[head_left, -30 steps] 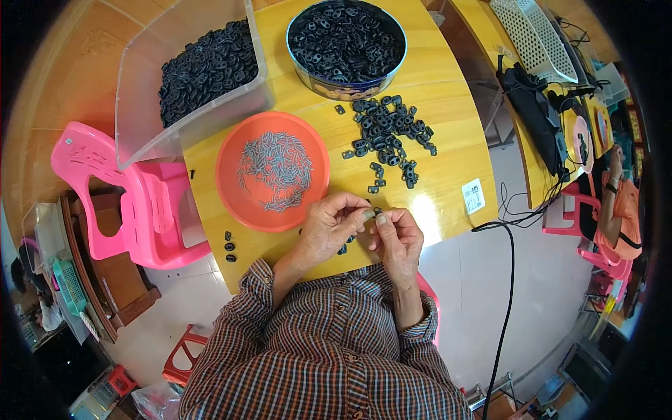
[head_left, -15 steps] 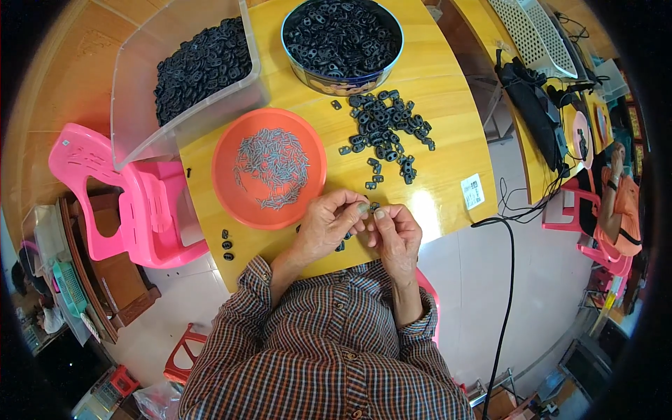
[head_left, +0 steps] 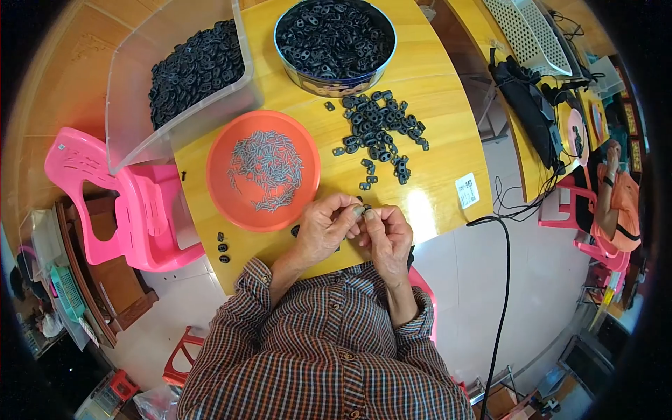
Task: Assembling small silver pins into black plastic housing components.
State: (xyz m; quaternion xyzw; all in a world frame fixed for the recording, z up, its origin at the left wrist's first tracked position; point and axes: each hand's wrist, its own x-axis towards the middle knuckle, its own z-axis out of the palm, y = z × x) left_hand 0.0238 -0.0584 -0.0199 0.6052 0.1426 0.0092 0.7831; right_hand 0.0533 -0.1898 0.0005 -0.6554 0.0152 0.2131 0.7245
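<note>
My left hand (head_left: 327,227) and my right hand (head_left: 388,239) meet just above the table's near edge, thumbs and fingertips pinched together. Between them is a small black two-holed plastic piece (head_left: 367,207), mostly covered by the fingers. To the left of my left hand stands an orange-red bowl (head_left: 218,203) with many small grey screws (head_left: 269,168) inside. Beyond my hands lies a loose pile of black two-holed pieces (head_left: 378,129). A few more lie partly hidden beside and under my hands.
A clear plastic bin (head_left: 126,133) and a round tin (head_left: 336,85), both full of black pieces, stand at the back of the yellow table (head_left: 441,91). Several black pieces (head_left: 222,247) line the left edge. A pink chair (head_left: 143,217) is at left; a black cable (head_left: 505,294) hangs at right.
The view has shifted slightly. My hands have drawn closer together, and my right fingers now cover more of the small black piece.
</note>
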